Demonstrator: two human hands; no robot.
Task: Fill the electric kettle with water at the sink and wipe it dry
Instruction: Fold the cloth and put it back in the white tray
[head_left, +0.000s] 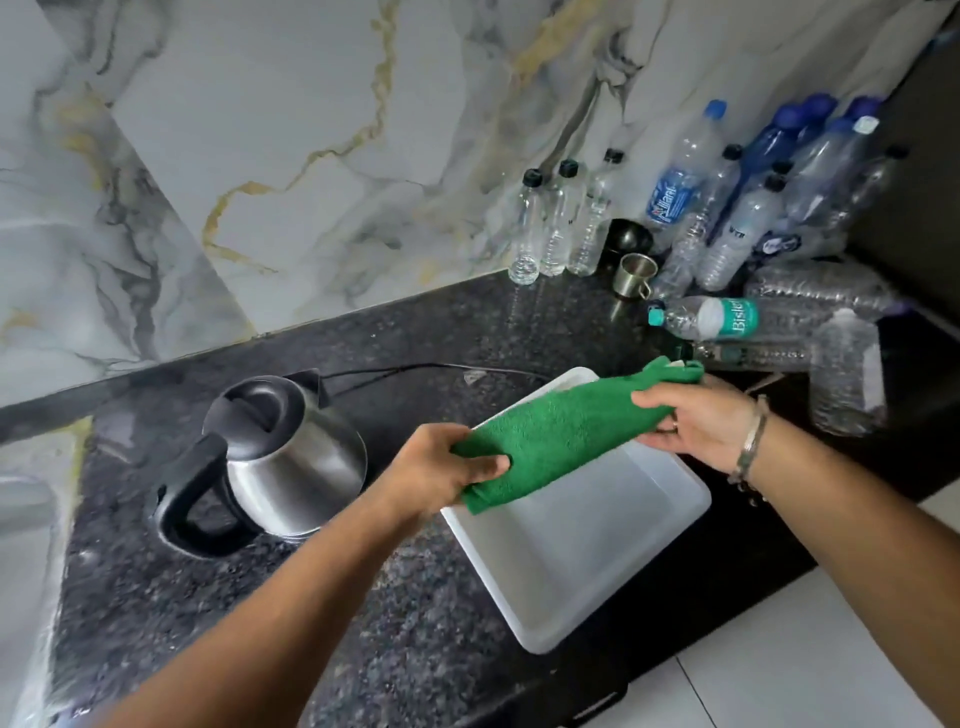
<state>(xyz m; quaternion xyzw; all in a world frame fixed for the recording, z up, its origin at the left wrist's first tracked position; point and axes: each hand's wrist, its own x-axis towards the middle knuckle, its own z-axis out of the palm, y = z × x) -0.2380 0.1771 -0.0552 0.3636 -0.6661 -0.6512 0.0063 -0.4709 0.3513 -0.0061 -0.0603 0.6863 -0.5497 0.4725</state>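
A steel electric kettle (283, 457) stands upright on the dark speckled counter (405, 613), left of centre, its black lid down. Its black handle points near and left, and its spout points far and right, toward the marble wall. A black cord (415, 368) runs right from behind it. Both hands hold a folded green cloth (561, 431) stretched above a white tray (582, 566), its long axis running from near left up to far right. The left hand (441, 470) is curled tight around the near end; the right hand (696, 423) clamps the far end between thumb and fingers. Plastic bottles (727, 228) crowd the far right corner.
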